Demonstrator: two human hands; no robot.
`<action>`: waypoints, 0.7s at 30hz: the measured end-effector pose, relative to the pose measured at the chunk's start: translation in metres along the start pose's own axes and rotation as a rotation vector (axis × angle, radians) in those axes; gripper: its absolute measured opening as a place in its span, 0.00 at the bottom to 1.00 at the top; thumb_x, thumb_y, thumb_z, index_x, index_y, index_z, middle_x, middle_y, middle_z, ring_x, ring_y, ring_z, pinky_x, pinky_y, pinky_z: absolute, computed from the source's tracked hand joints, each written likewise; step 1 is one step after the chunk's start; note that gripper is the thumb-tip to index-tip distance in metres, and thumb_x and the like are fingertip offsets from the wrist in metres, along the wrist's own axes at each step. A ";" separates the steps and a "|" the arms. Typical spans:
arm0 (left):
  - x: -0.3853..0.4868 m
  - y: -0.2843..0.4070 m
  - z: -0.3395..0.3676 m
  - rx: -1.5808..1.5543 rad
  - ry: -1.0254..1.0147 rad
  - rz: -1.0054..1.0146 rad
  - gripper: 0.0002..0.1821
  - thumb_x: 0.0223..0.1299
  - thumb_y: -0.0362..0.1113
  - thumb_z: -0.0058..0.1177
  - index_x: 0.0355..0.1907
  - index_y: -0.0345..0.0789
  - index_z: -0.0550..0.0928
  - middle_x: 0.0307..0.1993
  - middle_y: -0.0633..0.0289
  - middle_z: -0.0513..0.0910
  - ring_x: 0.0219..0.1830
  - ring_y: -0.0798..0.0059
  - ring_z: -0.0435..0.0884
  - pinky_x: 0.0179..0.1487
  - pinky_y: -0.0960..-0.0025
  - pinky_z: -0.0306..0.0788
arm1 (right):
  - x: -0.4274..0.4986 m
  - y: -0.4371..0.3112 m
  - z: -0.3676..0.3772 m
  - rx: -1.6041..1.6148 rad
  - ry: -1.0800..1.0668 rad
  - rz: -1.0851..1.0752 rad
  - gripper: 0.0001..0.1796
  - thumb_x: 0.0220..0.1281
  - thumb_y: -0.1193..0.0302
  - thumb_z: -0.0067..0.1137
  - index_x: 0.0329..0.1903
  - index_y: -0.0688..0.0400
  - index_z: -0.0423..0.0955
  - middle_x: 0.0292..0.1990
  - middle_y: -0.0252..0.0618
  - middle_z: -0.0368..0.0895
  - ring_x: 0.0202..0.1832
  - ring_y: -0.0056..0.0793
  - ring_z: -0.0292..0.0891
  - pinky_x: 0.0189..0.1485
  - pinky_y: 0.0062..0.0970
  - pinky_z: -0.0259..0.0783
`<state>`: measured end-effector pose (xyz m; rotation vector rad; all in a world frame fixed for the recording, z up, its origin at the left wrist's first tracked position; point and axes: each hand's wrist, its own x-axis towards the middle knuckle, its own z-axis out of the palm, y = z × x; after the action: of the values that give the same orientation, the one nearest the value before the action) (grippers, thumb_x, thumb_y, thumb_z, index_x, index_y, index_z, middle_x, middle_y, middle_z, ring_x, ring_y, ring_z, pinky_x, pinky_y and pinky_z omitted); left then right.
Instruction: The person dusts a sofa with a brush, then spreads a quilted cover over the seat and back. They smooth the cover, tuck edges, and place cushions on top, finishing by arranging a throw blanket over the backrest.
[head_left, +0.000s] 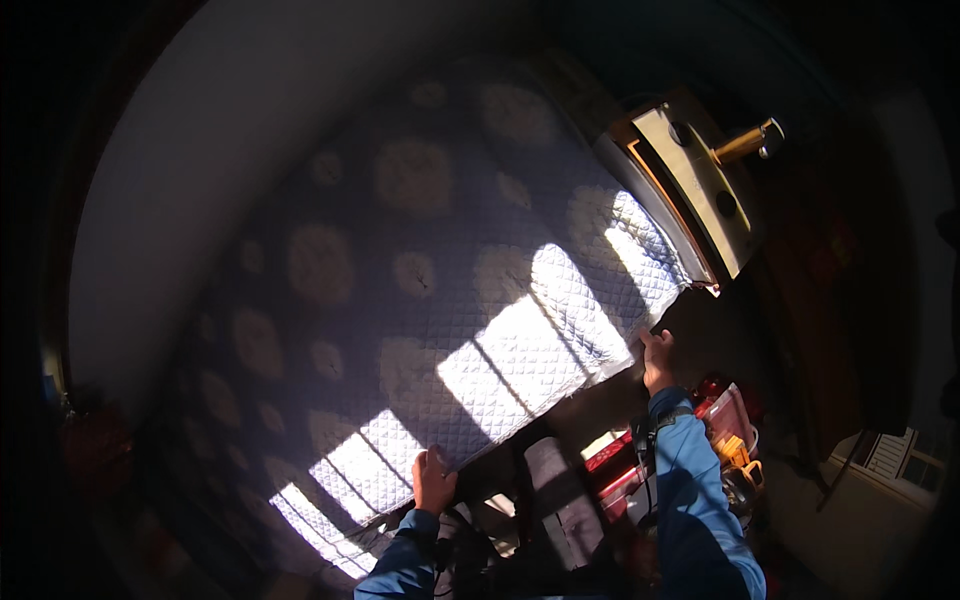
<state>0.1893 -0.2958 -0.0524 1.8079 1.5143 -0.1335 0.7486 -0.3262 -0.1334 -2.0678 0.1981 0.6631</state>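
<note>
A quilted bed cover (450, 300), blue-grey with pale rounded patches, spreads over the bed before me. Bars of sunlight cross its near side. At the cover's near edge, my left hand (433, 484) pinches the fabric, its thumb on the near side. Farther right, my right hand (658, 364) is at the same edge, close to the corner by the bed's end. Its index finger meets the fabric and its thumb stands apart; whether cloth lies between them is unclear. Both arms wear blue sleeves.
A cream-fronted wooden cabinet or headboard (694, 180) borders the bed's right end, with a shiny-ended cylindrical object (750, 142) on it. Below my right arm sit red boxes (611, 472) and a yellow-orange item (739, 461). A pale wall (172, 187) curves behind the bed.
</note>
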 end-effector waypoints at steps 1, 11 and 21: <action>0.009 0.009 -0.003 0.042 -0.023 -0.042 0.43 0.49 0.41 0.74 0.69 0.34 0.71 0.57 0.40 0.76 0.59 0.37 0.75 0.63 0.44 0.71 | 0.010 0.000 0.004 -0.009 -0.007 -0.023 0.53 0.61 0.69 0.76 0.80 0.72 0.51 0.66 0.58 0.76 0.67 0.42 0.75 0.68 0.37 0.71; 0.036 0.032 -0.026 0.236 -0.233 -0.202 0.44 0.48 0.44 0.77 0.68 0.38 0.72 0.59 0.42 0.77 0.60 0.41 0.79 0.58 0.46 0.79 | 0.050 0.017 0.023 -0.324 -0.032 -0.223 0.22 0.53 0.63 0.76 0.40 0.68 0.80 0.36 0.53 0.87 0.35 0.43 0.84 0.41 0.44 0.77; 0.010 -0.009 -0.026 -0.039 -0.188 -0.081 0.55 0.45 0.43 0.79 0.78 0.38 0.67 0.57 0.43 0.74 0.61 0.42 0.74 0.63 0.51 0.74 | 0.010 -0.025 0.005 -0.803 0.073 -0.533 0.25 0.64 0.63 0.68 0.57 0.68 0.81 0.53 0.54 0.88 0.54 0.48 0.85 0.58 0.43 0.79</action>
<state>0.1747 -0.2722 -0.0440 1.6550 1.4462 -0.3025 0.7648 -0.3072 -0.1222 -2.7375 -0.6662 0.3496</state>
